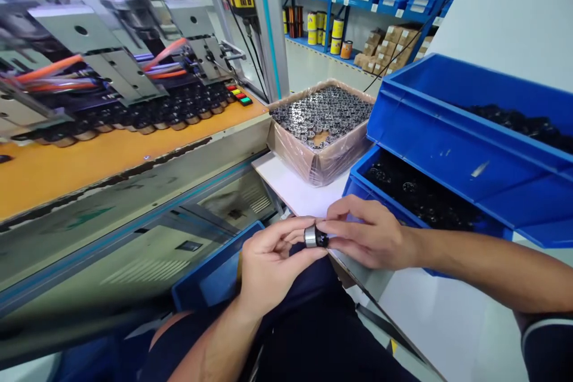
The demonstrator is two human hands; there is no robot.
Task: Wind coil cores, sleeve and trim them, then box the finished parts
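A small silver metal ring, which looks like a motor stator core, is held above my lap. My left hand is closed on it between thumb and fingers. On the ring's right end is a black plastic end piece, pinched by the fingertips of my right hand. The two parts touch; whether they are fully seated I cannot tell. Just beyond my right hand is a lower blue bin with black plastic pieces in it.
A plastic-lined carton of metal-and-black parts stands on a white table. An upper blue bin rises at the right. Left is a machine above an orange bench, with rows of similar parts. Behind are blue shelves.
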